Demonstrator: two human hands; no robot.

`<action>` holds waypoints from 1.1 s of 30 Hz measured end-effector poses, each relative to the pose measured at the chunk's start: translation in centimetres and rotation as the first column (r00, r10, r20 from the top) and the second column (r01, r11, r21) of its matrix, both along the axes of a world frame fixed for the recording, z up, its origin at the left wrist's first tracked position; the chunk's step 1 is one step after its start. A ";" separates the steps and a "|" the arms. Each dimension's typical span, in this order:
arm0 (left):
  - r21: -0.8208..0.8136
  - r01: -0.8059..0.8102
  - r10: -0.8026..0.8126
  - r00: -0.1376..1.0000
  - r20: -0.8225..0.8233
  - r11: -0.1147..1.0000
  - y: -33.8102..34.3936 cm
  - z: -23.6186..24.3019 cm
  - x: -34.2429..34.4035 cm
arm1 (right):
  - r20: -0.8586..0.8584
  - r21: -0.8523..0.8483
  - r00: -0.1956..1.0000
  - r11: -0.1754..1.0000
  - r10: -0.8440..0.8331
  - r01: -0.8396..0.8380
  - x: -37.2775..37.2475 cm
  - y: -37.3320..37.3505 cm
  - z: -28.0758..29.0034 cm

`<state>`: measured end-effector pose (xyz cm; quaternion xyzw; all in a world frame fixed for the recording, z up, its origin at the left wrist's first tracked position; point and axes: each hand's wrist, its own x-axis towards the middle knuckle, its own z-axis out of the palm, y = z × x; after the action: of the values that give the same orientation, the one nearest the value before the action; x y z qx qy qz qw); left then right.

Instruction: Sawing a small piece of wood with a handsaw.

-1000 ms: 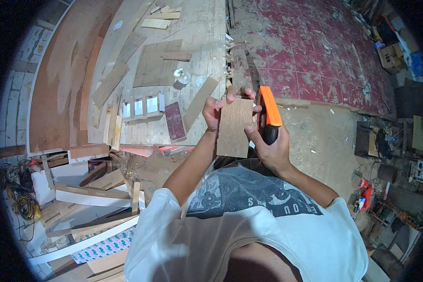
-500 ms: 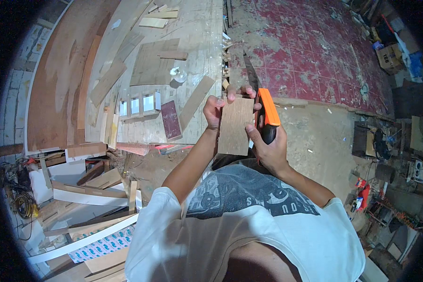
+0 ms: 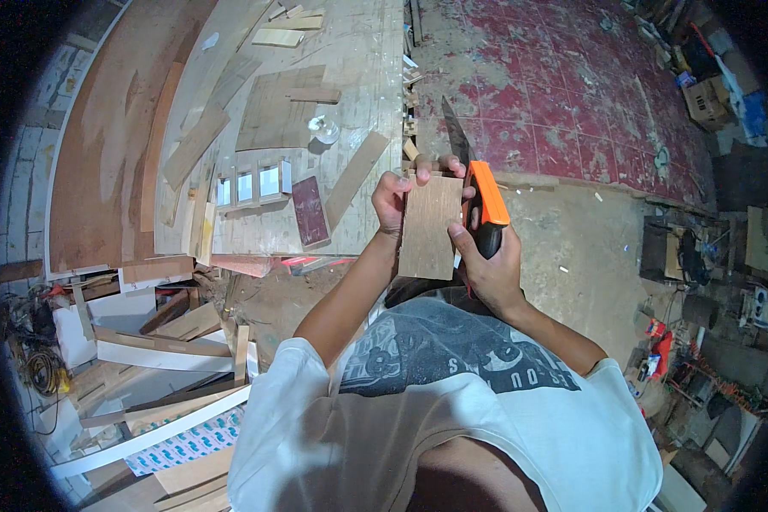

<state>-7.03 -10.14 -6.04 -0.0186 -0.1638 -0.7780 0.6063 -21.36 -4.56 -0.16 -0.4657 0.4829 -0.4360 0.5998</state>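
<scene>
A small rectangular wooden board (image 3: 429, 229) is held up in front of my chest. My left hand (image 3: 392, 200) is closed on its left and far edges, with fingertips curled over the top. My right hand (image 3: 493, 271) grips the black handle of a handsaw (image 3: 489, 205), which has an orange part near the handle. The saw's dark blade points away from me, past the board's far right corner. My right thumb also presses on the board's right edge. The fingers behind the board are partly hidden.
On the left stands a worktable (image 3: 363, 77) with a small white-framed box (image 3: 256, 185), a dark red board (image 3: 311, 211), a clear container (image 3: 322, 130) and loose wood strips. Scrap wood (image 3: 166, 333) is piled at the lower left. Tools and boxes line the right side.
Almost nothing differs. The board has shifted very slightly to the right, with both hands keeping their hold on it and the saw.
</scene>
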 end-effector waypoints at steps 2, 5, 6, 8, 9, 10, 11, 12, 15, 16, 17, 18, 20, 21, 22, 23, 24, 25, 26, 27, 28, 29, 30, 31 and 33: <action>-0.009 0.047 -0.047 0.999 -0.015 0.999 0.2 -0.2 0.2 | -0.022 0.008 1.000 1.000 0.001 -0.001 -0.1 0.1 0.0; 0.028 0.015 -0.015 1.000 -0.015 1.000 0.6 -0.2 -0.2 | -0.032 -0.007 0.999 1.000 -0.013 0.012 -0.2 0.2 -0.1; 0.029 0.014 -0.013 1.000 -0.016 0.999 0.8 -0.1 -0.2 | -0.035 -0.014 0.999 1.000 -0.013 0.013 -0.2 0.3 -0.1; 0.087 0.017 -0.018 1.000 0.013 0.996 1.2 0.1 -0.2 | -0.038 -0.020 0.999 1.000 -0.015 0.014 -0.2 0.4 -0.2; 0.088 0.017 -0.018 1.000 0.013 0.996 1.3 0.1 -0.2 | -0.022 -0.056 1.000 0.998 -0.011 0.010 -0.1 0.3 -0.3; 0.098 0.021 -0.022 1.000 0.008 0.995 1.4 0.1 -0.1 | -0.006 -0.093 1.000 0.996 -0.005 0.005 -0.1 0.4 -0.4; 0.108 0.025 -0.026 1.000 0.002 0.994 1.6 0.1 -0.1 | -0.005 -0.091 1.000 0.996 -0.005 0.004 -0.1 0.5 -0.3; 0.110 0.025 -0.025 1.000 0.003 0.994 1.7 0.1 0.0 | -0.010 -0.049 1.000 0.999 0.007 -0.008 -0.1 0.6 0.0; 0.116 0.003 -0.007 0.999 0.031 0.993 1.9 0.1 0.0 | -0.011 -0.007 1.000 1.000 0.016 -0.016 -0.1 0.8 0.0; 0.124 0.008 -0.012 0.999 0.030 0.992 1.9 0.2 0.1 | -0.007 -0.009 1.000 1.000 0.015 -0.015 0.0 0.9 0.0; 0.133 0.014 -0.017 0.999 0.028 0.991 2.0 0.2 0.1 | -0.008 -0.006 1.000 1.000 0.014 -0.014 0.1 1.0 -0.1; 0.137 0.015 -0.019 0.999 0.028 0.991 2.0 0.2 0.1 | -0.004 -0.034 1.000 0.999 0.005 -0.005 0.2 1.1 -0.3; 0.150 0.035 -0.038 0.999 0.016 0.988 2.2 0.1 0.4 | 0.002 -0.060 1.000 0.998 0.000 0.000 0.5 1.2 -0.2; 0.154 0.033 -0.036 0.999 0.017 0.987 2.3 0.0 0.6 | 0.017 -0.010 1.000 1.000 -0.002 0.003 0.7 1.3 0.1; 0.159 0.038 -0.041 0.999 0.015 0.986 2.3 0.0 0.6 | 0.031 0.036 0.999 0.999 -0.009 0.008 0.7 1.3 0.3; 0.164 0.043 -0.046 0.999 0.013 0.985 2.4 0.1 0.6 | 0.031 0.036 0.999 0.999 -0.010 0.009 0.8 1.4 0.2; 0.164 0.044 -0.047 0.999 0.013 0.985 2.5 0.1 0.7 | 0.029 0.027 0.999 1.000 -0.015 0.014 0.8 1.6 0.1; 0.172 0.035 -0.038 0.999 0.013 0.985 2.5 0.0 0.7 | 0.027 0.020 0.999 1.000 -0.019 0.019 0.9 1.6 0.0; 0.179 0.027 -0.030 0.999 0.013 0.983 2.6 0.0 0.8 | 0.027 0.021 0.999 1.000 -0.020 0.020 1.0 1.6 -0.1; 0.180 0.028 -0.031 0.999 0.013 0.983 2.6 0.0 0.9 | 0.011 0.007 1.000 1.000 -0.015 0.014 1.0 1.7 -0.2; 0.169 0.030 -0.032 0.999 0.010 0.985 2.6 -0.1 0.9 | -0.005 -0.007 1.000 1.000 -0.009 0.009 1.1 1.8 -0.3; 0.159 0.033 -0.034 0.999 0.006 0.987 2.6 -0.1 1.0 | -0.006 -0.006 1.000 1.000 -0.010 0.010 1.2 1.8 -0.4; 0.159 0.033 -0.035 0.999 0.006 0.987 2.8 0.0 1.1 | -0.005 -0.014 1.000 1.000 -0.009 0.009 1.3 1.9 -0.5; 0.177 0.034 -0.034 0.999 -0.001 0.984 2.9 0.2 1.1 | -0.003 -0.023 1.000 1.000 -0.007 0.007 1.3 1.8 -0.6; 0.193 0.035 -0.034 0.999 -0.007 0.981 3.0 0.3 1.2 | -0.004 -0.011 1.000 1.000 -0.012 0.012 1.4 2.0 -0.7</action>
<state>-5.80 -7.19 -5.76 0.0360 -0.0862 -0.8006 0.5918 -19.97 -2.60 -0.91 -0.4668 0.4845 -0.4414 0.5937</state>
